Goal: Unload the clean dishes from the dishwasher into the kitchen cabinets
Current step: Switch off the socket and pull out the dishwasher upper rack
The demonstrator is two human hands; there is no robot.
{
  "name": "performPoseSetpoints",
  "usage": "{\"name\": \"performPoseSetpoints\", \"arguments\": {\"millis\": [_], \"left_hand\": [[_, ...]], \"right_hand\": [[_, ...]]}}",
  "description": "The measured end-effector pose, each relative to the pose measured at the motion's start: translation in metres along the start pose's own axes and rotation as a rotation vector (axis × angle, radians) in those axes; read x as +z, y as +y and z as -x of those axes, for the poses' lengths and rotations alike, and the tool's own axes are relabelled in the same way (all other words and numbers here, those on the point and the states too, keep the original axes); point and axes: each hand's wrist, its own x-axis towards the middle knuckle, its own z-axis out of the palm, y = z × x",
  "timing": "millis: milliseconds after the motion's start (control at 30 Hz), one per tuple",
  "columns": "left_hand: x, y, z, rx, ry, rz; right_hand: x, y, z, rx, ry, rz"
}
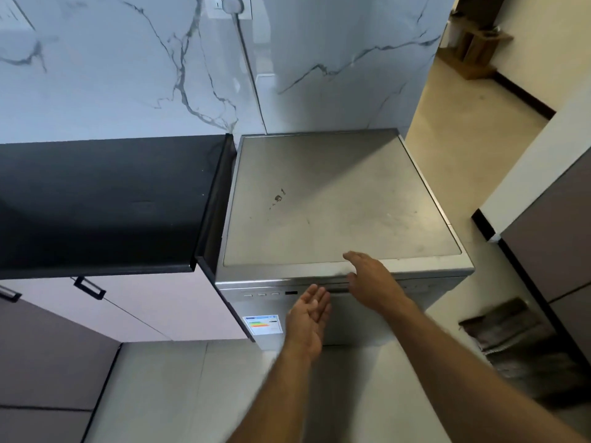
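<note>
Reaching for the shut dishwasher door [348, 318], the person spreads the empty right hand [372, 279] at its top edge and the empty, palm-up left hand [308, 314] just below, seemingly to pull it open.

One dishwasher [335, 203], door shut. Two hands: left [308, 318] and right [372, 279]. One black counter [105, 203]. Two black cabinet handles [89, 287] show. One energy label [263, 324]. Three small buttons [261, 295]. One floor mat [511, 330].
</note>
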Motion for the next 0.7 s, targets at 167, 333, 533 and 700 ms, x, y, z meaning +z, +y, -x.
{"name": "performPoseSetpoints", "arguments": {"millis": [167, 333, 533, 700], "left_hand": [[0.001, -0.039, -0.017, -0.039, 0.08, 0.141], [0.013, -0.062, -0.04, 0.008, 0.111, 0.188], [0.046, -0.07, -0.065, 0.176, 0.104, 0.304], [0.058, -0.075, -0.075, 0.275, 0.17, 0.343]], "right_hand": [[0.001, 0.021, -0.014, 0.008, -0.019, 0.033], [-0.007, 0.027, -0.031, -0.075, -0.026, 0.073], [-0.004, 0.047, -0.046, -0.148, -0.024, 0.026], [-0.001, 0.062, -0.041, -0.238, -0.002, -0.025]]}}
